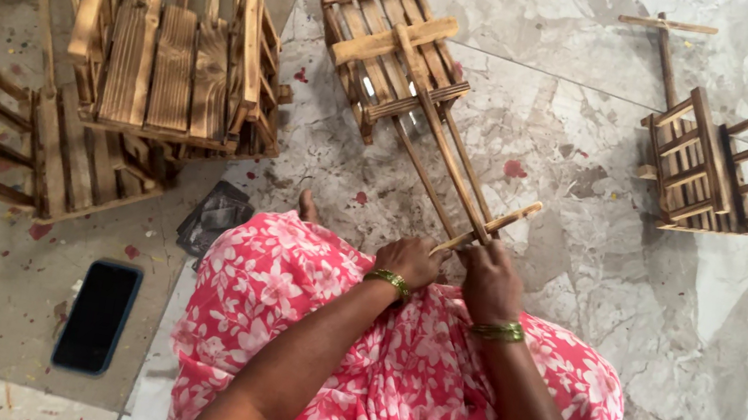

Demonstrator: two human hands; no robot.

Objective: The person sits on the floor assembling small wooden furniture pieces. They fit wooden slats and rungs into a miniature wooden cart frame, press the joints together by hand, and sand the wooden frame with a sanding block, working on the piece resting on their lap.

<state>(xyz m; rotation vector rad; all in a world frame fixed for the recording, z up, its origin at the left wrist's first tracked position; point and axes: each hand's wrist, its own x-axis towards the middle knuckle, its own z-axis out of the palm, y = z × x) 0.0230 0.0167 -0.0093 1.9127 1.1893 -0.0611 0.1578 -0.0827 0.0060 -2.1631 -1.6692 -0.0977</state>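
Note:
I sit on the floor in a pink flowered garment. A small wooden slatted crate with long handle sticks [398,52] lies in front of me, its sticks running toward my lap. My left hand [408,259] grips the near end of a short wooden crossbar [491,226] that lies across those sticks. My right hand [490,278] is closed around the near ends of the long sticks, just under the crossbar. Both wrists wear green bangles.
A pile of similar wooden crates [129,68] is stacked at the left. Another single crate with a handle [716,161] lies at the right. A black phone [98,316] rests on the floor by my left knee, a dark cloth [216,214] beside it.

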